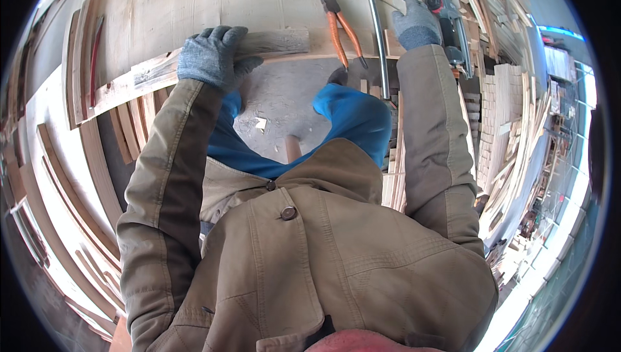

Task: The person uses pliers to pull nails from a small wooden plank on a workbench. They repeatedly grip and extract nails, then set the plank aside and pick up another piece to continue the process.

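Note:
My left hand [210, 56], in a grey-blue knit glove, grips a weathered wooden strip [275, 43] at the bench's near edge. Its fingers lie over the far side and the thumb is on the near side. My right hand [415, 21], gloved alike, rests at the right of the bench with forefinger and thumb apart; its other fingers are partly hidden. Close beside it lies a grey and black power tool [447, 29] with a red part. Between my hands are pliers [333, 17] with orange handles, and a long metal bar [376, 29].
The pale wooden bench top [174, 3] spans the far side. A thin red rod [96, 61] lies on boards at the left. Stacked wood strips [511, 119] crowd the right, and long boards [71, 184] the left. A wood scrap [261, 124] lies on the floor below.

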The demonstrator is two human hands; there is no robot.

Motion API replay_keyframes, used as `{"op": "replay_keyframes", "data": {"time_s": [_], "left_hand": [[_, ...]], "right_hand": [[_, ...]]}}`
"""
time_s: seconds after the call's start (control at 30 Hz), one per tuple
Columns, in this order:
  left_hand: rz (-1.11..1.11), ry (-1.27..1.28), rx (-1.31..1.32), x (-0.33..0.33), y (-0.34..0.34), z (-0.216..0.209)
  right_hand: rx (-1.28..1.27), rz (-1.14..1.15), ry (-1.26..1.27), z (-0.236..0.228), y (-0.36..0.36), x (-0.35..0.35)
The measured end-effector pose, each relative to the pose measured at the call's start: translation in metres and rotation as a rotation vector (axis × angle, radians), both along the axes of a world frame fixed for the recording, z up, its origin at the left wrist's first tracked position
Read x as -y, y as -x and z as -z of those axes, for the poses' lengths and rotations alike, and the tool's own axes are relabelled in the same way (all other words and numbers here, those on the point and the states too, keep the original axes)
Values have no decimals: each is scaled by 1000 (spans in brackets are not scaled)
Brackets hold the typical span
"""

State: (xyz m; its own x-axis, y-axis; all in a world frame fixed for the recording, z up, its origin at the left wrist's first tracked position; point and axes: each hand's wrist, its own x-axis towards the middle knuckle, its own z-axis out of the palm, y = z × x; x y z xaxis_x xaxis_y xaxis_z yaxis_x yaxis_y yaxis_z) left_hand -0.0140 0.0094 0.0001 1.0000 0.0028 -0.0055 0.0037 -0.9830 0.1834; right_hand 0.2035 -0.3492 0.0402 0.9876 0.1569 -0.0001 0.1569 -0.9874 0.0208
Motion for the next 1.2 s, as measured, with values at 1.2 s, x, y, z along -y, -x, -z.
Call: {"op": "replay_keyframes", "data": {"time_s": [1.2], "left_hand": [[-3, 40, 70, 3, 4, -4]], "right_hand": [[-417, -21, -946, -33, 142, -15]]}}
